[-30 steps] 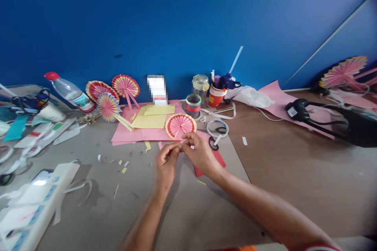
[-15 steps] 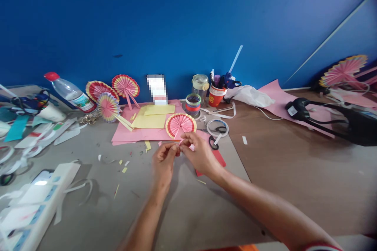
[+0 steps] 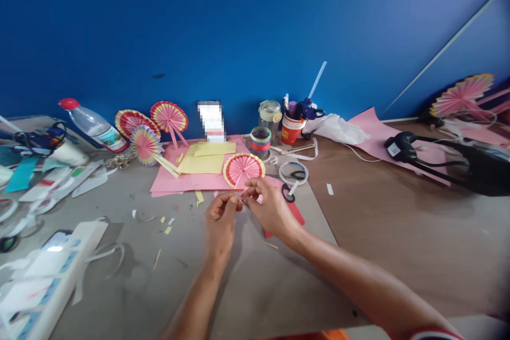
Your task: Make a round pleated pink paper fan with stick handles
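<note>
My left hand (image 3: 223, 214) and my right hand (image 3: 265, 204) meet fingertip to fingertip at the middle of the table. Both are pinched closed; whatever lies between the fingertips is too small to make out. Just beyond them a round pleated pink fan (image 3: 244, 169) with a red and yellow rim lies on pink paper (image 3: 163, 183). Yellow paper (image 3: 203, 163) rests on the pink sheets. Partly under my right forearm is a red piece (image 3: 295, 213). Right of the fan lie a tape roll (image 3: 294, 173) and black-handled scissors (image 3: 287, 193).
Finished fans (image 3: 169, 116) lean at the blue wall, near a bottle (image 3: 99, 128). A red cup (image 3: 292, 130) of tools, a jar (image 3: 270, 114) and stacked tapes (image 3: 260, 142) stand behind. A power strip (image 3: 59, 281) lies left, a black strapped object (image 3: 438, 164) right.
The view has shifted very slightly. My fingertips have drawn a little apart; otherwise the hands and the things on the table look the same.
</note>
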A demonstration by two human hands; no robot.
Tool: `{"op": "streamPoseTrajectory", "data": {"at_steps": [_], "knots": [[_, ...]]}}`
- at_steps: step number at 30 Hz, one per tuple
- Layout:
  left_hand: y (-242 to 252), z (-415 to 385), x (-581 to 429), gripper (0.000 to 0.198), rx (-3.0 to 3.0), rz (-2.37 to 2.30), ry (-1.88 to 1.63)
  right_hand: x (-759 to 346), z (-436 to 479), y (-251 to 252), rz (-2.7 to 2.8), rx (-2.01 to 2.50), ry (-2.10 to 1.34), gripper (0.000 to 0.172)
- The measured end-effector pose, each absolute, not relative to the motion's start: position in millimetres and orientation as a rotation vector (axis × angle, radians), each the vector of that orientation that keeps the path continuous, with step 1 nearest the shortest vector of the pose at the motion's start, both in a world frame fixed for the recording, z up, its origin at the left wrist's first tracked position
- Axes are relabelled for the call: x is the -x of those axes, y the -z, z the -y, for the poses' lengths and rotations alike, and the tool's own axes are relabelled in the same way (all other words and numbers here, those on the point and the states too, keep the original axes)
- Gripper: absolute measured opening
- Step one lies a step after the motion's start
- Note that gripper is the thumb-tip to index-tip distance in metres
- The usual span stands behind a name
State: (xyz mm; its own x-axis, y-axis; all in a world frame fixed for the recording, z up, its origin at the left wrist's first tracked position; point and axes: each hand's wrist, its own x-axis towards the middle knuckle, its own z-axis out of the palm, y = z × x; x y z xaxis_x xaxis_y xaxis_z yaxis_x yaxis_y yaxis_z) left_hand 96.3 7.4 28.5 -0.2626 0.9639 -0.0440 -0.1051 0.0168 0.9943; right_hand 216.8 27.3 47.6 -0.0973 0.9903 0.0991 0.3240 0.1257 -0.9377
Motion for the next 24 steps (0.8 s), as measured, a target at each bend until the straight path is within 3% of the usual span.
{"op": "streamPoseTrajectory", "data": {"at_steps": [24], "knots": [[-24,-15,-88,0.022,-0.766,-1.200,-1.600,-222,-30,-39,1.664,1.327,-0.876,0.022]]}}
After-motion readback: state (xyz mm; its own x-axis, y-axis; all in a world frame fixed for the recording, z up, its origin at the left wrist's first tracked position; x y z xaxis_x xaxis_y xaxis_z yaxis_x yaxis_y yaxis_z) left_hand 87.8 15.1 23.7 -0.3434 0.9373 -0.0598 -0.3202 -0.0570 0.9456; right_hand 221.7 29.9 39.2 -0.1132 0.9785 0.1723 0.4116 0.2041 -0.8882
